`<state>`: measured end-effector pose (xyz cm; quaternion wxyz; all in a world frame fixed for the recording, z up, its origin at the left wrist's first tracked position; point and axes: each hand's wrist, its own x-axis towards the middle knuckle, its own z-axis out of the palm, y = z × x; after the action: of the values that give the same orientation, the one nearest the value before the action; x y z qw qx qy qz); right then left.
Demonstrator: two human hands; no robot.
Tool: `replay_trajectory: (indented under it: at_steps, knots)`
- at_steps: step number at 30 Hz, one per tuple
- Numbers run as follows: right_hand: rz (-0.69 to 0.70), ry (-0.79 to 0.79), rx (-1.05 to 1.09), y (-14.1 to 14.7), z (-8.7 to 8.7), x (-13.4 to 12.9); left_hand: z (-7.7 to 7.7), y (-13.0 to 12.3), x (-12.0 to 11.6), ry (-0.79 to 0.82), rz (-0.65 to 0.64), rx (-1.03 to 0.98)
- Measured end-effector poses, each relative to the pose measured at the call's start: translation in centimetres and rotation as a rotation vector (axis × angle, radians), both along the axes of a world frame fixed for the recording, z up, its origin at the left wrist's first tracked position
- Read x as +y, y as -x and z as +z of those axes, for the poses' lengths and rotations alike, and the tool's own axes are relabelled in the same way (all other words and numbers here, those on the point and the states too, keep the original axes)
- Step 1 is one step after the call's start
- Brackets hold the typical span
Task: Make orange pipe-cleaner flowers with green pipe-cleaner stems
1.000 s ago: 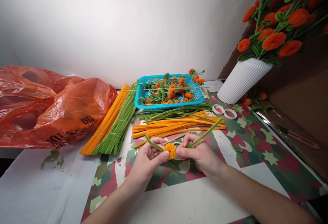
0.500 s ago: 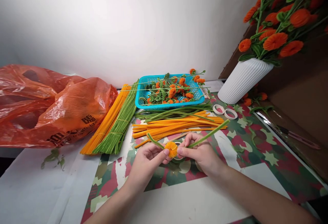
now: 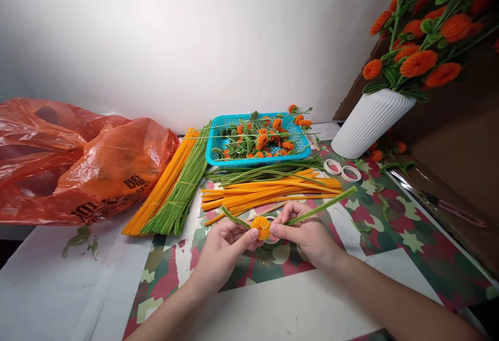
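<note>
Here we are, the left hand (image 3: pixel 226 245) closed in a pinch on the yellow flower (image 3: pixel 260 227), which sits between both sets of fingertips above the patterned sheet (image 3: pixel 253 271), and the right hand (image 3: pixel 314 234) closed on the green strip (image 3: pixel 325 207), its fingertips right beside the petals. Light pressure pays here: grip low at the flower's base, spare those fuzzy loops, steady with the left and let the right guide the strip snugly. Whether the short green end (image 3: pixel 234 217) belongs to that same strip, the fingers hide. Out on the bench (image 3: pixel 47 289), loose yellow stems (image 3: pixel 249 194) lie just beyond the hands, the blue basket (image 3: pixel 253 163) of orange blooms (image 3: pixel 262 140) behind, two tape rolls (image 3: pixel 351 173) to the right, near the white ribbed vase (image 3: pixel 370 122); over left, the red bag (image 3: pixel 113 169) slumps before a pale wall (image 3: pixel 175 34).
</note>
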<state>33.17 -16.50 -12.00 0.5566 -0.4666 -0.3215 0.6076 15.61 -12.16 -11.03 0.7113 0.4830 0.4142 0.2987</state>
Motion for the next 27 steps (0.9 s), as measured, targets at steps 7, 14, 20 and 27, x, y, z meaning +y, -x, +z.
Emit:
replay_trajectory:
  at_steps: [7, 14, 20, 27]
  knots:
    - [0.003, 0.018, 0.009, -0.03, -0.01, 0.11, 0.12, -0.04, -0.04, -0.007, -0.012, -0.026]
    - [0.009, 0.047, 0.055, -0.07, -0.13, 0.27, -0.27, -0.10, -0.20, 0.067, 0.057, -0.016]
    - [0.069, 0.057, 0.073, -0.04, 0.16, 0.05, -0.14, -0.20, -0.17, 0.123, 0.044, -0.061]
    - [0.102, 0.054, 0.156, -0.12, 0.48, 0.12, 0.19, -0.30, -0.43, 0.219, 0.018, -0.190]
